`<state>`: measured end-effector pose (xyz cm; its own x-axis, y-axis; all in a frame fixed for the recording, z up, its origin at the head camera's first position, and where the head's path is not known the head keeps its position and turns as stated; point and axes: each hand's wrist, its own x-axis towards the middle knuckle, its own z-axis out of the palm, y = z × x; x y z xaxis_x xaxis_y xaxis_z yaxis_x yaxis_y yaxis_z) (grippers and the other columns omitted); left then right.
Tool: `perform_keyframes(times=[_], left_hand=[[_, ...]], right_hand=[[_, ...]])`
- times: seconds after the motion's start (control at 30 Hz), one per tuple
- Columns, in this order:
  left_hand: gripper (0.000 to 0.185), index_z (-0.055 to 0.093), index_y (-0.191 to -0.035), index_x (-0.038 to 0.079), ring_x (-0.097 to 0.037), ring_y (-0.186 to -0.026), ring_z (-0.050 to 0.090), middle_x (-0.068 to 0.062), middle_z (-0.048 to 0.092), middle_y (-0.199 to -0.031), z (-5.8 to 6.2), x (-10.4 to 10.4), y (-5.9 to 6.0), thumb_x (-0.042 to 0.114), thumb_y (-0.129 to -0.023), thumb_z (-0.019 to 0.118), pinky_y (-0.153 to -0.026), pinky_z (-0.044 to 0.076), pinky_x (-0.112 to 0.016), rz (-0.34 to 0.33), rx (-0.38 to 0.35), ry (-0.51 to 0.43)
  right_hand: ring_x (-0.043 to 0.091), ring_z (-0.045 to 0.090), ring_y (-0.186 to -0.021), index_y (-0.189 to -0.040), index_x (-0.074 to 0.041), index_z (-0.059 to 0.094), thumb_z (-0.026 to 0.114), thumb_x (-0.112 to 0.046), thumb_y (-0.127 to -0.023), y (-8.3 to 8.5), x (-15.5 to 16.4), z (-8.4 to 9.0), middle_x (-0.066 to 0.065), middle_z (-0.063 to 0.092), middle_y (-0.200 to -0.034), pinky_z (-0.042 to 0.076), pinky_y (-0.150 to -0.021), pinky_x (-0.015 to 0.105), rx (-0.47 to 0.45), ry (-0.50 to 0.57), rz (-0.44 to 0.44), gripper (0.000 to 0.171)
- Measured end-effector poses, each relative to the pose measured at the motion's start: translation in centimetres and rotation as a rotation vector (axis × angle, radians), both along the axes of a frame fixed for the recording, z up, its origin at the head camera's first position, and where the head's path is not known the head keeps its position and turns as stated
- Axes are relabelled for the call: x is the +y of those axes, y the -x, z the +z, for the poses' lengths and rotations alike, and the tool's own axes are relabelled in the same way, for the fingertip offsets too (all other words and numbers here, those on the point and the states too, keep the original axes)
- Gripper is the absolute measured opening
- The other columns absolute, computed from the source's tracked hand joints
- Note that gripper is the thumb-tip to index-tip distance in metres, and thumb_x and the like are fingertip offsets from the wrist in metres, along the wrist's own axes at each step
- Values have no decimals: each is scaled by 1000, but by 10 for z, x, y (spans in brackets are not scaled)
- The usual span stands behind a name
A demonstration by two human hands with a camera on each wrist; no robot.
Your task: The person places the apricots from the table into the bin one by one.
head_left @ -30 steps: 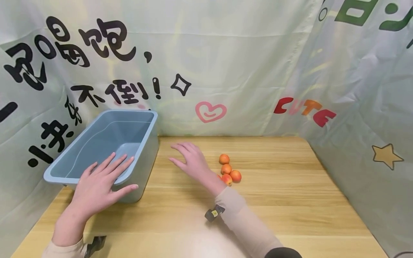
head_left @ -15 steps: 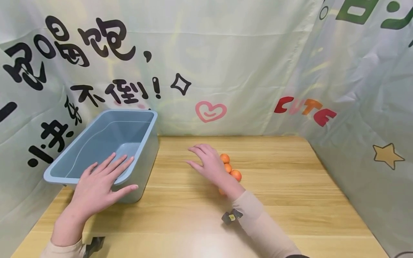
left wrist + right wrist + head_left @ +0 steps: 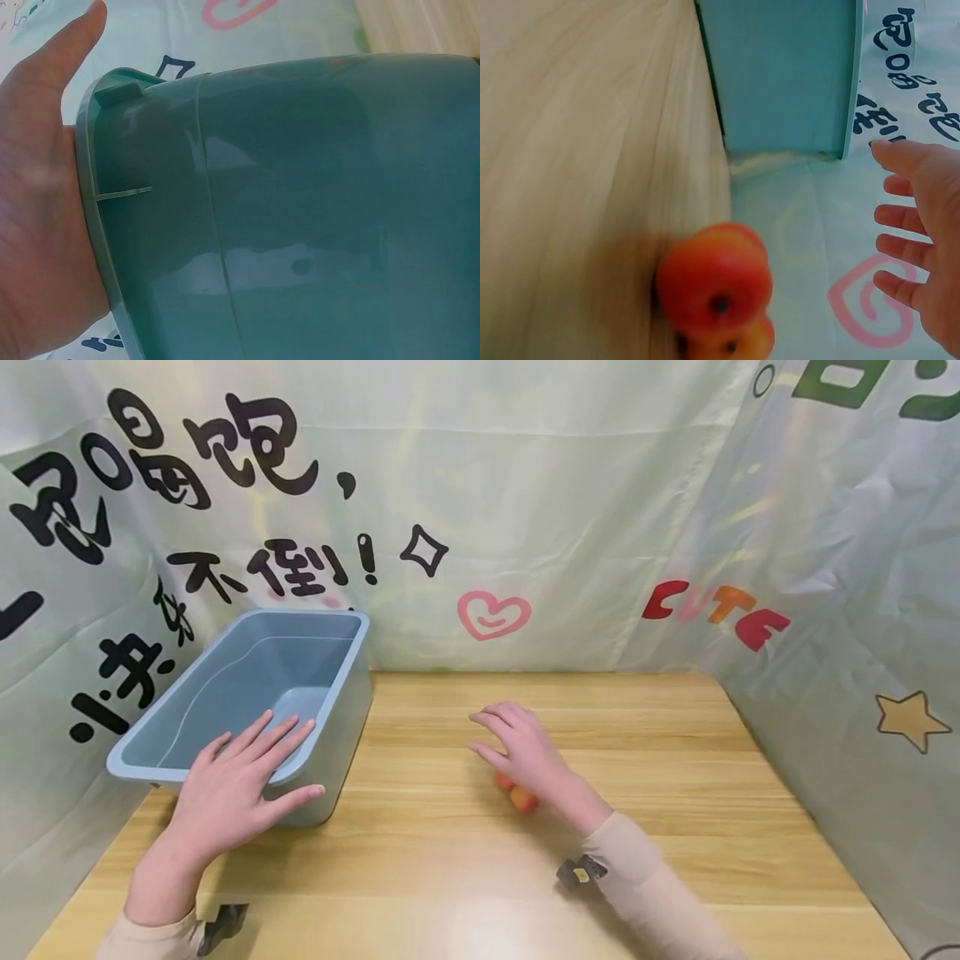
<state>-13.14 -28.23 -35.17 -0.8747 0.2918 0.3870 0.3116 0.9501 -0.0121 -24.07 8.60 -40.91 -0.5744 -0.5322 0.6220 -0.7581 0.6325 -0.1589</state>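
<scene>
Right side has changed most. Over the last second my right grip (image 3: pixel 528 756) has swung away from the blue bin (image 3: pixel 342 735) and is now above the small red-orange fruits (image 3: pixel 523 799). Fingers loosely bent, thumb well apart from them, nothing held. Wrist view agrees: a gap shows between my fingertips and the front fruit (image 3: pixel 712 277).

Fruits: bunched on the wooden counter (image 3: pixel 645 752), to the right of the bin and apart from it. Several more were in sight a second ago; my hand now covers them in the head view, leaving two peeping out under the thumb side. Cannot count the rest.

Left side unchanged. My left grip (image 3: pixel 228 781) lies across the bin's near rim, fingers straight and spread over the inside, thumb stretched out beyond the corner. It rests there rather than clasping. The bin has not shifted on the counter.

Meaning for the work, as I judge it: reach has come to the fruits, but no hold is made; the bin looks steadied.
</scene>
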Motion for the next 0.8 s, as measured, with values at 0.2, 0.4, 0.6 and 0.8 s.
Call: perform_keyframes(times=[0.2,0.4,0.6,0.8], left_hand=[[86,37,-151,33,-29,-143,38,-3,51,-148,0,0,-1,67,-77,66,-102,31,-61,7,-5,-2],[86,37,-151,34,-29,-142,40,-4,52,-147,0,-1,-1,66,-77,67,-101,32,-61,5,1,2],[87,36,-151,35,-28,-142,40,-3,52,-147,2,0,0,65,-76,69,-102,32,-60,4,14,2],[86,38,-150,35,-28,-142,40,-2,52,-147,1,1,0,66,-75,68,-102,32,-59,10,7,2]], right_hand=[[23,60,-112,-119,-10,67,72,-31,-87,-6,16,-2,5,66,-116,47,-100,42,-28,-98,14,38],[21,60,-108,-117,-13,68,76,-27,-84,-14,29,-7,3,66,-114,51,-93,43,-27,-161,55,37],[21,61,-109,-114,-12,69,77,-31,-83,-23,45,-14,4,66,-114,49,-97,45,-13,-221,81,38],[17,59,-107,-113,-15,70,74,-31,-85,-29,59,-19,-2,65,-111,49,-91,41,-37,-271,98,33]])
